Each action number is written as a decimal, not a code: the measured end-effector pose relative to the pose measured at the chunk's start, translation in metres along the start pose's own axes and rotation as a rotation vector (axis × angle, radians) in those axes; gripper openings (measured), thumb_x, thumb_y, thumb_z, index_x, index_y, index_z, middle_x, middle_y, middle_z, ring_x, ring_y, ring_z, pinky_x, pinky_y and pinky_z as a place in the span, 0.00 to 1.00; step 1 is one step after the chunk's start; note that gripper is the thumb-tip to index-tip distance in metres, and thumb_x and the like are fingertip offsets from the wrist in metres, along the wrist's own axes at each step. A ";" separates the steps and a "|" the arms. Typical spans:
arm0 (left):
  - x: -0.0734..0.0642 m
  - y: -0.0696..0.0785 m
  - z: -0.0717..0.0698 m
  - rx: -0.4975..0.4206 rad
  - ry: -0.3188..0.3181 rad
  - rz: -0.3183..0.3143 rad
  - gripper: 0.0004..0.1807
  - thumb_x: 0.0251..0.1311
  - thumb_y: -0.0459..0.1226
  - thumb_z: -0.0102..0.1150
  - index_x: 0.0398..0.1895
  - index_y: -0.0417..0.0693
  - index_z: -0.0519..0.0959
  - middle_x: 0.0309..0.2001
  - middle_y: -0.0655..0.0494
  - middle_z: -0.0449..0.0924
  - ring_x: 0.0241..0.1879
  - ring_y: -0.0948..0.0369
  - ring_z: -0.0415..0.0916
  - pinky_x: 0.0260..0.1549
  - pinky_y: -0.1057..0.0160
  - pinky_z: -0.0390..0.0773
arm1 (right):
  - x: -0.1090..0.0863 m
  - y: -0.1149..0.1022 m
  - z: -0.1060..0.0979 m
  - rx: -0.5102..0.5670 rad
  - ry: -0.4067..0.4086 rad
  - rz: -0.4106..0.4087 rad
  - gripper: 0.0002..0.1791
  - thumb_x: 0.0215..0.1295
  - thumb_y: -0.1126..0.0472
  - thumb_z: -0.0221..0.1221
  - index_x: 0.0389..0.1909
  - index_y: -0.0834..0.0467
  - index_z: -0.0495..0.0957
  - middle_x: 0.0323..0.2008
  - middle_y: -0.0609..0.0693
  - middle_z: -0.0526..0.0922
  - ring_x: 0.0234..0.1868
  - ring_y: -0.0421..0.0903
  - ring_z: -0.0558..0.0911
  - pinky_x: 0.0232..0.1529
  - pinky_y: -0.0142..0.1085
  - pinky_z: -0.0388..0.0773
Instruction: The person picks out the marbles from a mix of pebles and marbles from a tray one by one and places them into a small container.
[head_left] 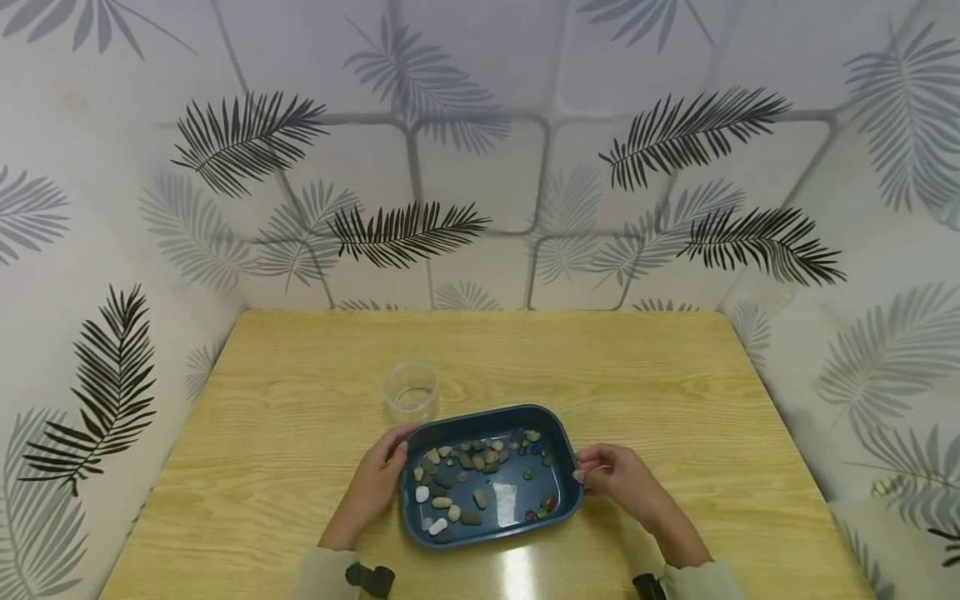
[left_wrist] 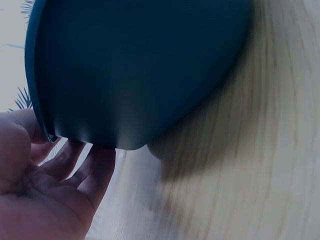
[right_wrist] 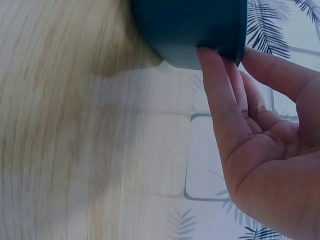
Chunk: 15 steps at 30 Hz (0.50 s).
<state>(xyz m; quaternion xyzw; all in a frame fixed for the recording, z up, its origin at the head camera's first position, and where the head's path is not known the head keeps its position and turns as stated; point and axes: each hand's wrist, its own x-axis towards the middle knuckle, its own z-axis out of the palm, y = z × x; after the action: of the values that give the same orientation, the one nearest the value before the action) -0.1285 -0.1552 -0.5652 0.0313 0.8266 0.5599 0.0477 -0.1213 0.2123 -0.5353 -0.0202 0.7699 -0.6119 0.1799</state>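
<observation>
A dark blue plastic tray point(head_left: 564, 467) sits at a slight angle low in the head view. Smooth pebbles point(head_left: 442, 482) are spread mostly along its left and far sides, and shiny coloured glass beads point(head_left: 528, 474) lie towards its right. My left hand point(head_left: 375, 473) grips the tray's left end near the far corner, thumb over the rim. At the opposite end my right hand point(head_left: 617, 477) pinches the rim between thumb and fingers. Both wrist views show the fingers against the tray's outer wall point(left_wrist: 135, 65), and the right fingertips point(right_wrist: 207, 54) press just below the rim.
A clear round cup point(head_left: 412, 392) stands just beyond the tray's far left corner. The light wooden table point(head_left: 600, 358) extends back to a wall point(head_left: 480, 183) with a leaf pattern, and similar walls rise on both sides.
</observation>
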 end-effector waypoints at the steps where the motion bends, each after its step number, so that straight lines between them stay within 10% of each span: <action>1: -0.001 -0.001 -0.002 -0.007 -0.010 -0.001 0.18 0.71 0.36 0.40 0.61 0.53 0.70 0.57 0.60 0.72 0.58 0.60 0.67 0.57 0.51 0.66 | -0.001 0.000 0.001 0.016 -0.010 0.014 0.18 0.58 0.69 0.60 0.46 0.76 0.70 0.37 0.59 0.77 0.37 0.51 0.80 0.37 0.41 0.80; 15: 0.000 -0.008 -0.019 -0.008 -0.051 0.006 0.19 0.72 0.37 0.37 0.63 0.48 0.68 0.60 0.57 0.69 0.62 0.58 0.63 0.59 0.51 0.63 | -0.008 0.000 0.020 0.070 -0.157 0.055 0.18 0.57 0.68 0.61 0.43 0.74 0.67 0.35 0.58 0.76 0.35 0.48 0.80 0.40 0.46 0.79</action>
<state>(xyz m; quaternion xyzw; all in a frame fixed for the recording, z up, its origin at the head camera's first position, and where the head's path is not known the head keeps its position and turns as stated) -0.1308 -0.1759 -0.5655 0.0477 0.8229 0.5621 0.0670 -0.1075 0.1952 -0.5368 -0.0406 0.7318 -0.6299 0.2571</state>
